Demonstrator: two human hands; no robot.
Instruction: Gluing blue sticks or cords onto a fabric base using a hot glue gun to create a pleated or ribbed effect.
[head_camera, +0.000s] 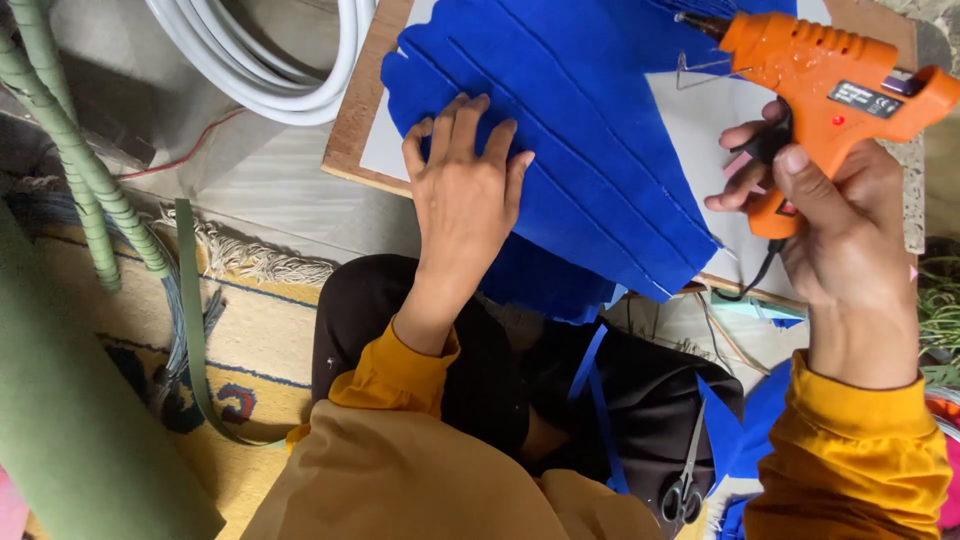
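- Fingers of left hand (465, 190) spread flat, pressing 1 blue felt piece (590, 130) on wooden board (352, 120).
- Right hand (830, 215) wrapped round 1 orange glue gun (830, 75), held above felt.
- 1 pr scissors (685, 480) on lap.

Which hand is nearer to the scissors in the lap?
Right. The right hand, holding the orange glue gun, is above the scissors; the left hand presses the blue felt, farther left.
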